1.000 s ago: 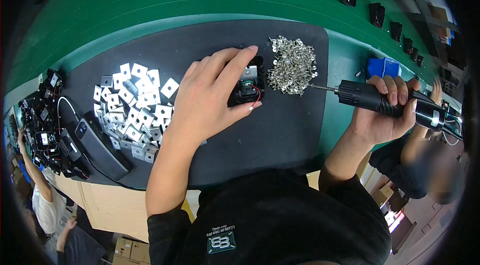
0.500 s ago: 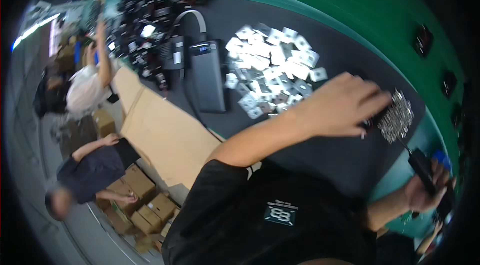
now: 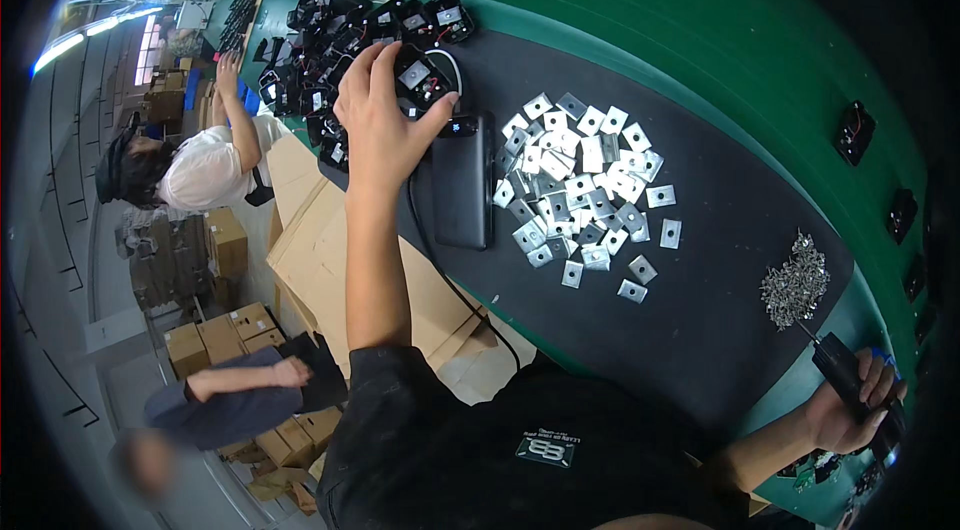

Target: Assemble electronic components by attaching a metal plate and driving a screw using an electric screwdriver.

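Your left hand point(image 3: 385, 125) lies spread over a small black module point(image 3: 418, 82) with a grey square on top; the fingers point(image 3: 372, 70) curl around its near side and the thumb presses its right edge, so you have a loose hold on it. That module sits at the near end of the heap of black modules point(image 3: 340, 25), just left of the flat black box point(image 3: 462, 180), which I take as the landmark. Your right hand point(image 3: 850, 410) is far to the right of the box, at the table's near edge, closed tight around the black electric screwdriver point(image 3: 845, 380), its bit pointing toward the pile of screws point(image 3: 795, 280).

The dark mat point(image 3: 720, 300) covers the green table point(image 3: 700, 40) under the box. Just right of the box lies the scatter of square metal plates point(image 3: 585, 185), each with a centre hole; the screws are further right, well apart from them. A black cable point(image 3: 440, 270) runs from the box toward you over the table's edge. More black modules point(image 3: 855, 130) stand in a row beyond the mat, on the green.

Your left arm reaches straight out, elbow near your chest; your right arm is bent low and wide.

Between plates and screws the mat is bare. Left of the box, past the table's edge, are cardboard sheets point(image 3: 320, 220), boxes on the floor point(image 3: 225, 330) and two other people point(image 3: 200, 165)
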{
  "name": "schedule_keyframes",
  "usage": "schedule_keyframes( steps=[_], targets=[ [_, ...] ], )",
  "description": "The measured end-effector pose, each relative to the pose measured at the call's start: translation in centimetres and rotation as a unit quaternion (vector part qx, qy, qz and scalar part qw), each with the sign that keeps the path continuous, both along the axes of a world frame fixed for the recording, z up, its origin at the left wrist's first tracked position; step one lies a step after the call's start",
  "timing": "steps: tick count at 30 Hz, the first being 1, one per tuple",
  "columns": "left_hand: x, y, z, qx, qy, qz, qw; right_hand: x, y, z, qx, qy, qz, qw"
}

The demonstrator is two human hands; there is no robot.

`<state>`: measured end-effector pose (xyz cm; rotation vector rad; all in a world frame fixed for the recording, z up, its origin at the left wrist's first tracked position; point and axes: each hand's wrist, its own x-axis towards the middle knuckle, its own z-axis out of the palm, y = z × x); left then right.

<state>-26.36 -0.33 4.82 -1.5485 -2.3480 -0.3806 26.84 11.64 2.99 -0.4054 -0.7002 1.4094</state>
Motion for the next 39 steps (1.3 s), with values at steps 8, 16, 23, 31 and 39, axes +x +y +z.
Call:
schedule_keyframes(
  steps=[8,16,23,31,39],
  targets=[
    [-1.4,1.0,-2.0,-0.064,0.091,0.025,0.993,-1.5,-0.7,0.7,0.02,0.001,0.01,1.0],
    [14.6,2.6,-1.6,-0.089,-0.211,-0.273,0.934,-1.8,-1.0,0.7,0.045,-0.034,0.014,0.998],
    [17.7,3.4,-2.4,-0.176,-0.225,-0.262,0.922,-2.0,-1.1,0.4,0.04,-0.036,-0.042,0.998],
    [18.2,5.6,-1.6,-0.262,-0.162,-0.334,0.891,0.6,-1.8,-0.9,0.062,-0.065,-0.115,0.989],
    [19.6,7.5,-2.1,-0.321,-0.181,-0.396,0.841,1.9,-2.3,-1.5,0.047,-0.118,-0.148,0.981]
  ],
)
